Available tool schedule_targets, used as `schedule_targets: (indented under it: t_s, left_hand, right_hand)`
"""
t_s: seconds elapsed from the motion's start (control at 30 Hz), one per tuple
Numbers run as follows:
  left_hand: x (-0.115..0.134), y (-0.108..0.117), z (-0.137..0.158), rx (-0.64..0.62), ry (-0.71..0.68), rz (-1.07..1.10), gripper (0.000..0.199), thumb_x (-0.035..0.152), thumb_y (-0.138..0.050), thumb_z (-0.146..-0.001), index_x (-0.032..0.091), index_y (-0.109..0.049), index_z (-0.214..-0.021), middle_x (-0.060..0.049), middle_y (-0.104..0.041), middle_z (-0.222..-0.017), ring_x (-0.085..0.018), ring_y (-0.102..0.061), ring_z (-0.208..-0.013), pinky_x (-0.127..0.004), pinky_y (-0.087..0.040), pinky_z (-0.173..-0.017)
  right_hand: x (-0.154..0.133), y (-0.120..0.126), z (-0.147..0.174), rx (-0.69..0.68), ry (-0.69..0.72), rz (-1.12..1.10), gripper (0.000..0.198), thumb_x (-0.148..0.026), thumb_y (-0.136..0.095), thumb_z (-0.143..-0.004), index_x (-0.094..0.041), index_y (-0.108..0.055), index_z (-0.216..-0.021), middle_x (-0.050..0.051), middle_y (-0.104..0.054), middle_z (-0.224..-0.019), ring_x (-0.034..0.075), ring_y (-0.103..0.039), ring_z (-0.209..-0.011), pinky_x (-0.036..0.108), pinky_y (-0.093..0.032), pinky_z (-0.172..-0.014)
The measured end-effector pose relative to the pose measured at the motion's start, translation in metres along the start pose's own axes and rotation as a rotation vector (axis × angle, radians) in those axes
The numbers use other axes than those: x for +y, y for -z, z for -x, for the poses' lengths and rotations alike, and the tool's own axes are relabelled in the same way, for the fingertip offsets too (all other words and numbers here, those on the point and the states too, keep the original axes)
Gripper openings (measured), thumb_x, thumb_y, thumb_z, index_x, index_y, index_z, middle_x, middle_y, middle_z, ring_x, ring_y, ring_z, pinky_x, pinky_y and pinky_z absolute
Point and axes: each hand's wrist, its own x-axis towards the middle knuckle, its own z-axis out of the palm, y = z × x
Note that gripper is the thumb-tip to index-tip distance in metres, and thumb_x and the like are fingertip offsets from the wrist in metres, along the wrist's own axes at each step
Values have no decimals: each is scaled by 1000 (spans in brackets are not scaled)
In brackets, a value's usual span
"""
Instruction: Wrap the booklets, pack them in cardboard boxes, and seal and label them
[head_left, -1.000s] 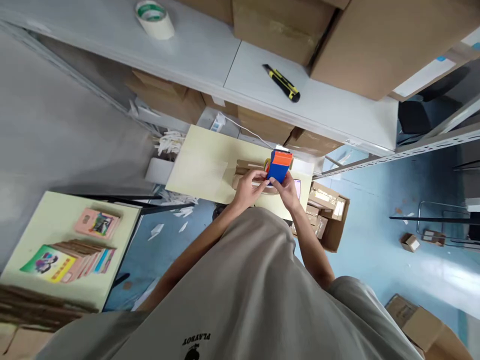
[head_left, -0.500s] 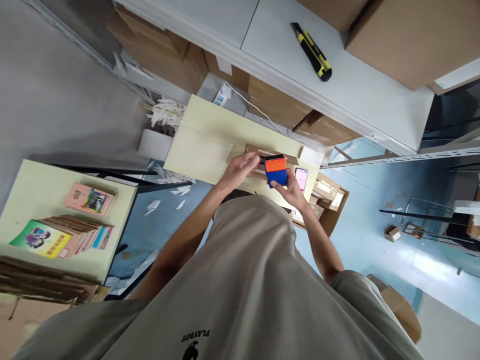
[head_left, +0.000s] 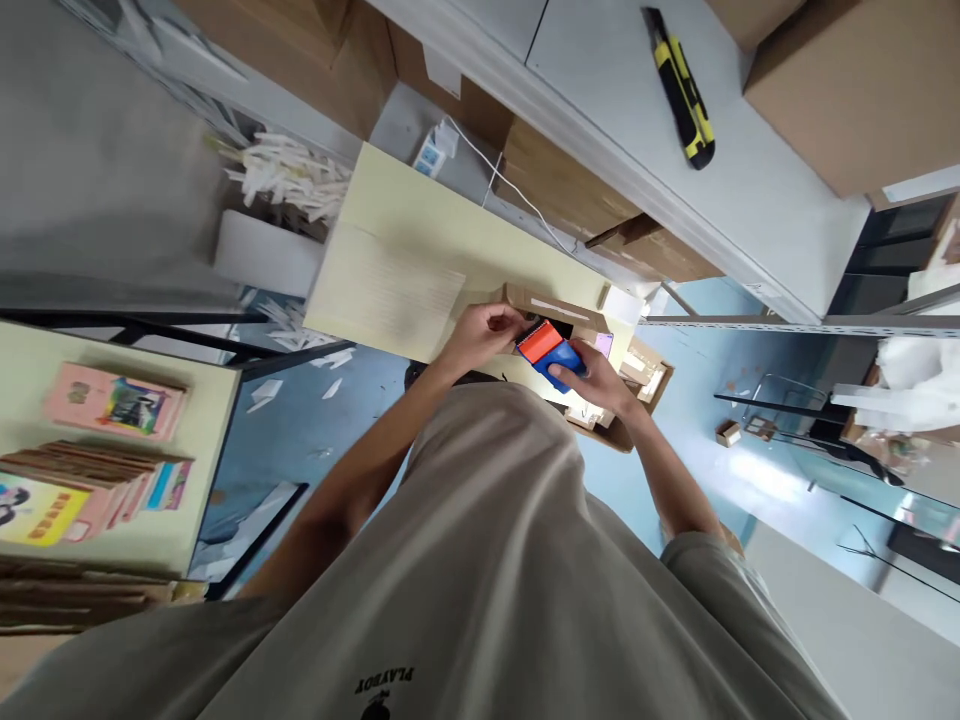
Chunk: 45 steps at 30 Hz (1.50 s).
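My right hand (head_left: 600, 378) grips a small blue-and-orange box (head_left: 553, 358) by its blue end, thumb on top. The box is tilted, with its orange end and a dark serrated-looking edge towards the left. At that end, my left hand (head_left: 486, 335) has its fingers curled in a pinch; what lies between the fingertips is too small to make out. Just beyond both hands, an open brown carton (head_left: 559, 308) rests on the pale yellow table (head_left: 397, 240). A phone (head_left: 604, 343) with a lit pink screen shows partly behind my right hand.
A yellow-and-black utility knife (head_left: 681, 90) lies on the grey shelf (head_left: 592, 80) above the table. Cardboard boxes (head_left: 559, 175) stand behind it. A carton of smaller boxes (head_left: 637, 385) sits to the right. Stacked booklets (head_left: 112, 400) lie on a table at left.
My left hand, open and apart before, now pinches at the box's orange end. My right hand has turned the box so that the orange end tips leftward. The head view has shifted.
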Motion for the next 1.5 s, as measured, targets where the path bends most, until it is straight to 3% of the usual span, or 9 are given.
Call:
schedule_targets:
  t_s: [0.17, 0.33, 0.43, 0.6, 1.0, 1.17, 1.3, 1.37, 1.5]
  left_hand:
    - [-33, -12, 18, 289, -6, 139, 40, 60, -87, -90, 22, -78, -84, -2, -75, -76, -16, -65, -69, -29, -53, -66]
    - [-66, 14, 14, 556, 34, 176, 44, 64, -88, -93, 23, -75, -85, 0, -70, -72, -14, -62, -67, -28, -49, -65]
    - [-91, 21, 1, 554, 60, 194, 43, 63, -89, -95, 23, -75, -86, 0, -68, -73, -14, -61, -68, -28, -49, -65]
    - [-128, 1, -20, 596, 100, 282, 42, 59, -86, -102, 23, -72, -85, 0, -70, -77, -14, -61, -68, -28, -48, -66]
    - [-164, -28, -41, 666, 76, 97, 24, 42, -93, -100, 25, -77, -92, -4, -70, -91, -19, -68, -81, -34, -57, -82]
    - [-164, -8, -28, 563, 35, 93, 41, 39, -93, -96, 29, -74, -130, 0, -68, -92, -17, -64, -79, -32, -55, -74]
    - [-130, 11, -18, 213, -186, -38, 72, 42, -98, -90, 29, -69, -156, -6, -71, -115, -22, -70, -99, -34, -62, -87]
    - [-109, 15, -21, 42, -269, -174, 74, 39, -101, -86, 27, -74, -153, -9, -69, -121, -28, -70, -108, -41, -63, -98]
    - [-88, 16, -41, -110, -287, -434, 42, 26, -93, -88, 23, -84, -129, -12, -67, -123, -36, -70, -123, -48, -60, -112]
  right_hand:
    - [-45, 29, -6, -114, -138, 285, 78, -98, -63, -95, -22, -70, -109, 12, -83, -104, 30, -76, -91, 39, -54, -77]
    - [-95, 76, -3, -300, -325, 501, 75, -99, -65, -93, -24, -68, -93, 7, -80, -83, 26, -74, -74, 36, -48, -69]
    - [-123, 84, -9, -293, -402, 574, 75, -99, -65, -93, -24, -70, -92, 5, -78, -77, 24, -71, -69, 35, -45, -66]
    - [-152, 65, -30, -235, -345, 759, 75, -97, -62, -97, -23, -72, -89, 8, -79, -82, 26, -72, -77, 35, -42, -68]
    - [-157, 49, -47, -198, -412, 914, 67, -87, -65, -104, -23, -71, -85, 9, -76, -77, 27, -71, -76, 36, -40, -69]
    - [-157, 49, -45, -204, -389, 954, 68, -87, -62, -105, -23, -73, -87, 10, -77, -79, 28, -72, -77, 36, -40, -70]
    - [-157, 47, -46, -228, -345, 994, 68, -86, -61, -107, -22, -76, -90, 13, -79, -82, 32, -75, -84, 38, -44, -74]
    - [-158, 46, -47, -234, -318, 995, 69, -87, -62, -106, -21, -78, -94, 15, -81, -86, 35, -77, -90, 39, -46, -77]
    - [-161, 41, -48, -239, -308, 991, 71, -88, -64, -105, -19, -81, -102, 18, -83, -92, 39, -79, -99, 40, -50, -82]
